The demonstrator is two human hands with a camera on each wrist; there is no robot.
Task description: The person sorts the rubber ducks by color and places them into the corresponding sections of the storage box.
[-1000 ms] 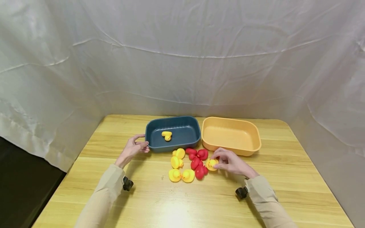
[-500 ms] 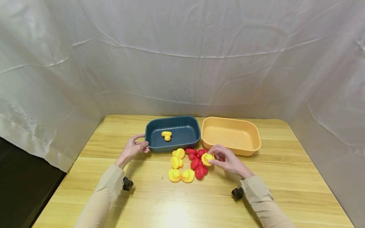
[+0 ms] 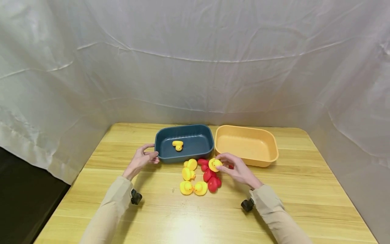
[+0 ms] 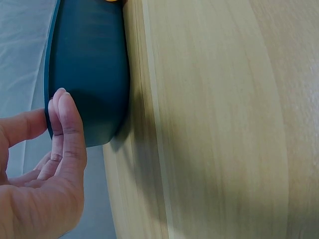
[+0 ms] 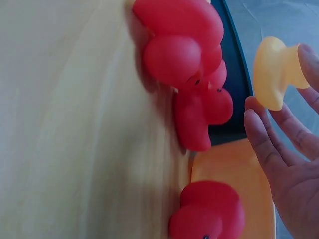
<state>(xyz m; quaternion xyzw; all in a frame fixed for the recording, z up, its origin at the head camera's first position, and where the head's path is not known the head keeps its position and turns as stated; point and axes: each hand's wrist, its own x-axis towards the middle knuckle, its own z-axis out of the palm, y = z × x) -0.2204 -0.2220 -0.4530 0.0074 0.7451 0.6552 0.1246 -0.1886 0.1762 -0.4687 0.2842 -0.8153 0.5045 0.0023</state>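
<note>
My left hand (image 3: 144,158) grips the left end of a dark blue bin (image 3: 182,158), its fingers against the outer wall in the left wrist view. Two small yellow ducks (image 3: 178,145) appear to lie inside it. My right hand (image 3: 236,166) pinches a yellow rubber duck (image 3: 215,164) between thumb and fingers, held over a cluster of red rubber ducks (image 3: 213,184). In the right wrist view that yellow duck (image 5: 271,74) hangs apart from the red ducks (image 5: 172,59). Several other yellow ducks (image 3: 187,187) sit left of the red ones.
An orange bin (image 3: 246,144) stands just right of the blue one, with its inside bare. Both bins rest toward the back of the wooden table (image 3: 164,213). A pale curtain (image 3: 195,74) rises behind and at the sides.
My right hand has lifted the yellow duck from the right of the red ducks and carried it left and toward the blue bin. My left hand has stayed at the bin's end.
</note>
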